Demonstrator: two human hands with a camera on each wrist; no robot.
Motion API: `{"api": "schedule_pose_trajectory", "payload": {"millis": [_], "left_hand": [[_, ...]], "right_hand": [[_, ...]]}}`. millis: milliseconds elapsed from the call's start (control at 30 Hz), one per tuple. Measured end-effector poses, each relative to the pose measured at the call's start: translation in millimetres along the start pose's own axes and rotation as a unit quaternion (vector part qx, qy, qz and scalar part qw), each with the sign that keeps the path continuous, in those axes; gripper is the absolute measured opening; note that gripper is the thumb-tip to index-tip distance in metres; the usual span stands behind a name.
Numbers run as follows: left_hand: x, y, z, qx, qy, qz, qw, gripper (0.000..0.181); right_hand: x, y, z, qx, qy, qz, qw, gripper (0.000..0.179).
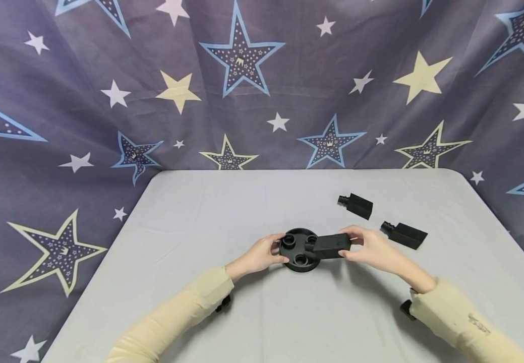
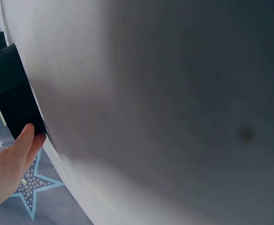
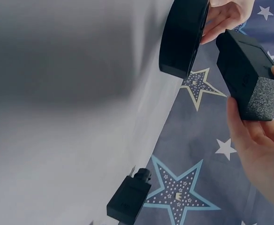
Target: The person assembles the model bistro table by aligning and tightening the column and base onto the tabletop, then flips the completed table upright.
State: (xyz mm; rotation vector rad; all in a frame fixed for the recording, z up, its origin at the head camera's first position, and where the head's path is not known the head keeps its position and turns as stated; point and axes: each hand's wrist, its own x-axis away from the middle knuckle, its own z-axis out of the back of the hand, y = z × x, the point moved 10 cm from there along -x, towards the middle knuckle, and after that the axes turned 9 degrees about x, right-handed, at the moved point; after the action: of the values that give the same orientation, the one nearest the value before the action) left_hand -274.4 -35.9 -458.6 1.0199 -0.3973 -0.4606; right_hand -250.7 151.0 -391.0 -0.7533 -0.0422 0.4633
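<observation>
A round black base (image 1: 294,250) with several ring-shaped sockets on its face is gripped at its left edge by my left hand (image 1: 260,255). Fingers and thumb of that hand lie on its rim, as the left wrist view also shows. My right hand (image 1: 376,248) holds a black block with a narrow neck (image 1: 333,246) by its wide end, the neck pointing left over the base's sockets. In the right wrist view the block's end face is speckled grey, and a gap shows between block and base (image 3: 180,42). Whether the neck touches a socket is hard to tell.
Two similar black necked blocks, a farther one (image 1: 360,206) and a nearer one (image 1: 408,235), lie right of the base on the white-covered table (image 1: 207,212). Dark pieces show partly beside the left sleeve (image 1: 223,303) and the right sleeve (image 1: 407,309). A star-patterned cloth (image 1: 262,116) hangs behind.
</observation>
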Motion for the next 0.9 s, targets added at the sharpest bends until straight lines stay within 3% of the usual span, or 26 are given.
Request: {"api": "schedule_pose_trajectory", "payload": {"millis": [500, 900], "left_hand": [[1.2, 0.3, 0.2, 0.029, -0.001, 0.004, 0.9996, 0.067], [2.4, 1.0, 1.0, 0.060, 0.002, 0.000, 0.9982, 0.067]], "right_hand": [[-12.4, -20.2, -9.0, -0.028, -0.009, 0.033, 0.9990, 0.041], [-20.3, -31.5, -15.5, 0.011, -0.007, 0.054, 0.9984, 0.043]]}}
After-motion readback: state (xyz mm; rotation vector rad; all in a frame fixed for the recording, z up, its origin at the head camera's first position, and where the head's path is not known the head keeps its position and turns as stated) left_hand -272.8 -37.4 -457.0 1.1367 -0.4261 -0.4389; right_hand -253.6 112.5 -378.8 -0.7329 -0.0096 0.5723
